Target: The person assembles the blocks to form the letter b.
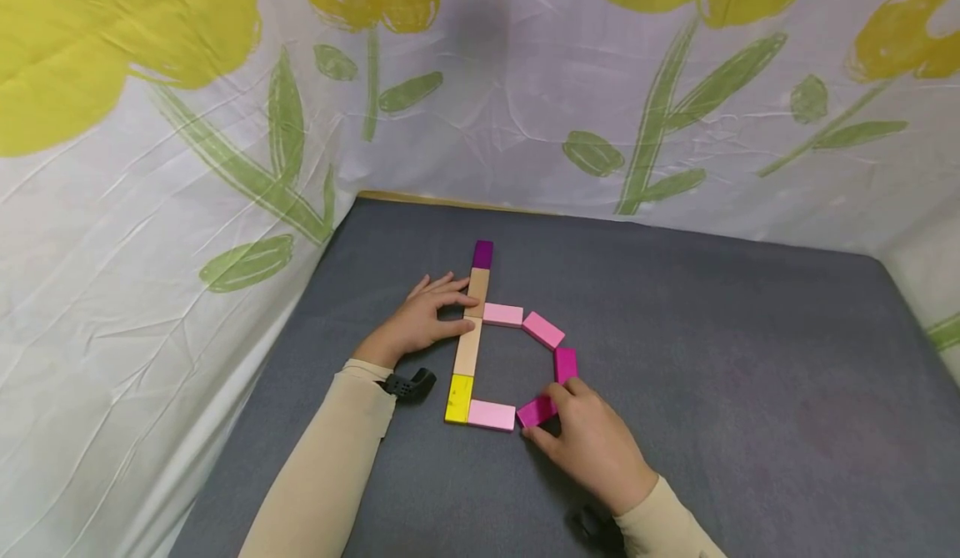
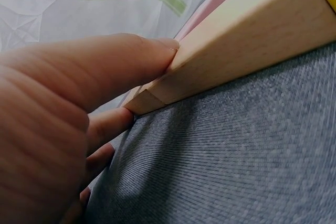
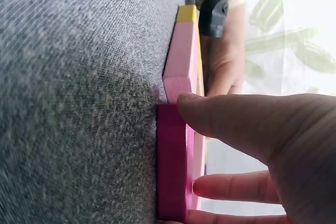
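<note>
My right hand pinches a magenta wooden block at the lower right of a block outline. In the right wrist view, the thumb lies at that block's end, close to a pale pink block. My left hand, fingers extended, touches two plain wood blocks with thumb and fingertips. These blocks stand in a straight column, with a purple block at the far end and a yellow block at the near end. Pink blocks and a second magenta block curve out rightward.
A dark grey cloth covers the table under the blocks. White fabric with yellow flowers hangs behind and to the left. Black bands are on both wrists, the left band near the column.
</note>
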Available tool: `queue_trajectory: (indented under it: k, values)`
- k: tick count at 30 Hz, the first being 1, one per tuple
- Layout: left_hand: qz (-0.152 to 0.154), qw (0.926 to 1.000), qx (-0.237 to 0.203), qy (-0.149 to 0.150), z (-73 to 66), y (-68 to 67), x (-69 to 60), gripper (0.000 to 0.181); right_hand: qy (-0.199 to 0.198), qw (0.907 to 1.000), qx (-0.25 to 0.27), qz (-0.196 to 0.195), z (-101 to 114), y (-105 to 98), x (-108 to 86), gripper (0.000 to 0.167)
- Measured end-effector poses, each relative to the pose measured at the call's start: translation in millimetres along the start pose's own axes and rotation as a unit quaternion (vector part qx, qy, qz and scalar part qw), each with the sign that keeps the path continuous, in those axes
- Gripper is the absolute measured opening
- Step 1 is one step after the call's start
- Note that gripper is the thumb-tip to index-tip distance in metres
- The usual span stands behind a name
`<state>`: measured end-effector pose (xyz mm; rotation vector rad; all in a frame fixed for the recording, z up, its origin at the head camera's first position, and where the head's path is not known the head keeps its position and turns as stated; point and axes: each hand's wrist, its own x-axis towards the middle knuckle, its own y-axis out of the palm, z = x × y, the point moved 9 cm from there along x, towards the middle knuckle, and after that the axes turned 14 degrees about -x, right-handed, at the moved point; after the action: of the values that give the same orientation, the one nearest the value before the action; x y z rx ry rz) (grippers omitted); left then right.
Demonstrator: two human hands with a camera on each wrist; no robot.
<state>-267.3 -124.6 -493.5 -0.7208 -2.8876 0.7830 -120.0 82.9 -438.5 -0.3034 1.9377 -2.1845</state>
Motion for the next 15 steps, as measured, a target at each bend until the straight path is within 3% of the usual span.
queue_trajectory:
  k: [15]
  values:
    - [-0.006,1.0000,0.002,0.001,-2.3,-0.3,-1.6,0.046,0.013,0.9998,0.004,-0.013,-1.2,-0.5,0.8,0.050]
